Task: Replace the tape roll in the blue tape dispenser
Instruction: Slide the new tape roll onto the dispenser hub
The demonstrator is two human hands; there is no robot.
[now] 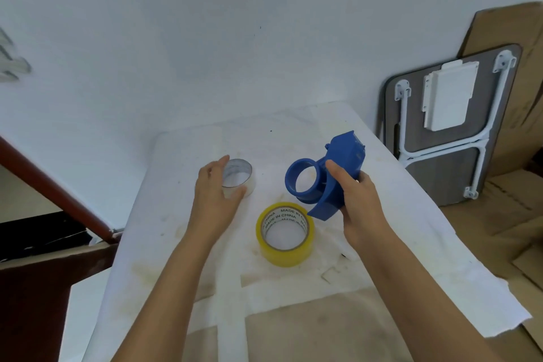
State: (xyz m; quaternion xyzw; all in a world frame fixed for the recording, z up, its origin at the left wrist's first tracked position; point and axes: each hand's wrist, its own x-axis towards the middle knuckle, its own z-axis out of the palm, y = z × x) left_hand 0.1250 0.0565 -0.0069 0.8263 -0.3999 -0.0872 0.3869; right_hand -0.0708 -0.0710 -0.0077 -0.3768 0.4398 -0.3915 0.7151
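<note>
**Dispenser lifted, spool bare; two rolls on desk**

Yellow tape roll (285, 233) lay flat on white-covered desk (411, 258), nearest of the items, midway between side edges. Just beyond and above it: blue tape dispenser (326, 179), clasped in right hand (357, 200), held off the surface, spool ring bare. Further left, near far edge: clear, nearly spent roll (239, 178) resting on desk, left hand (216, 194) curled against it, fingers touching; firmness of grasp unclear.
</note>
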